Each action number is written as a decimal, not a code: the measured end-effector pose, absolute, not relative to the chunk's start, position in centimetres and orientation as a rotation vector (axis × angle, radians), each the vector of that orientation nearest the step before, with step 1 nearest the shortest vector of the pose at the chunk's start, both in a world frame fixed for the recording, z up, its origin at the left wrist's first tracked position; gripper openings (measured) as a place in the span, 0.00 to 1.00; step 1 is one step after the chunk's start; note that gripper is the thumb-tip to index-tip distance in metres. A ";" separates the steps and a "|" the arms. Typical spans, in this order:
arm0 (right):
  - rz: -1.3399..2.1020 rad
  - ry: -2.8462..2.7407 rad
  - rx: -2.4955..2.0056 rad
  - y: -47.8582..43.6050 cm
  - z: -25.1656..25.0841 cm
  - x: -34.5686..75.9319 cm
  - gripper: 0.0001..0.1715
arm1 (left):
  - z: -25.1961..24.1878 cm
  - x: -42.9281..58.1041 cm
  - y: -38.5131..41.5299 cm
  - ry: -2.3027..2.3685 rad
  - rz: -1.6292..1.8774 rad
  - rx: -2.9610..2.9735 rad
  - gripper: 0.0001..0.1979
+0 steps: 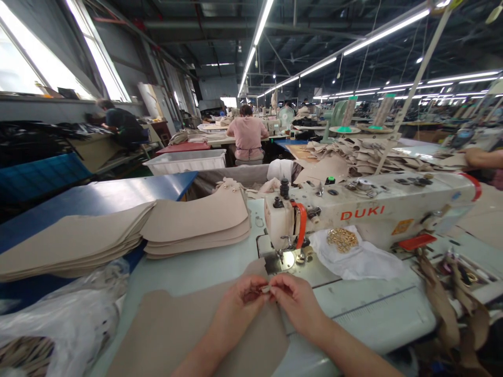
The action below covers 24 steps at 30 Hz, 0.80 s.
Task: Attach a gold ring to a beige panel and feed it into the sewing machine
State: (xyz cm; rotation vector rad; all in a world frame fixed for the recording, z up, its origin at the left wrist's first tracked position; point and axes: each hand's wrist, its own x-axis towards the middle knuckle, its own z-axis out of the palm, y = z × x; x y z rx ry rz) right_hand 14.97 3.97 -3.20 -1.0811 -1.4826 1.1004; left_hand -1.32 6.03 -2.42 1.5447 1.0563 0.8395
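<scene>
My left hand (pixel 244 299) and my right hand (pixel 295 296) meet in front of the sewing machine (pixel 369 209), fingertips pinched together on a small beige strip (pixel 266 288). Most of the strip is hidden by the fingers. Beneath both hands a large beige fabric panel (pixel 168 324) lies flat on the machine table, one narrow end reaching toward the lit needle area (pixel 286 259). Just right of the needle, a heap of small gold metal rings (pixel 341 240) rests on a white cloth (pixel 365 264).
Stacks of beige panels (pixel 196 217) lie at the left, beside a clear plastic bag (pixel 78 324) of strips. A parts tray (pixel 471 272) and hanging beige strips (pixel 440 309) are at the right. Beyond are more cut pieces (pixel 353 154), a seated person (pixel 247 133) and another person's arm (pixel 483 158).
</scene>
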 end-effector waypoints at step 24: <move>1.167 -1.355 -1.117 4.1 -4.3 14.3 0.08 | -1.8 -1.4 6.2 1.109 0.788 1.537 0.10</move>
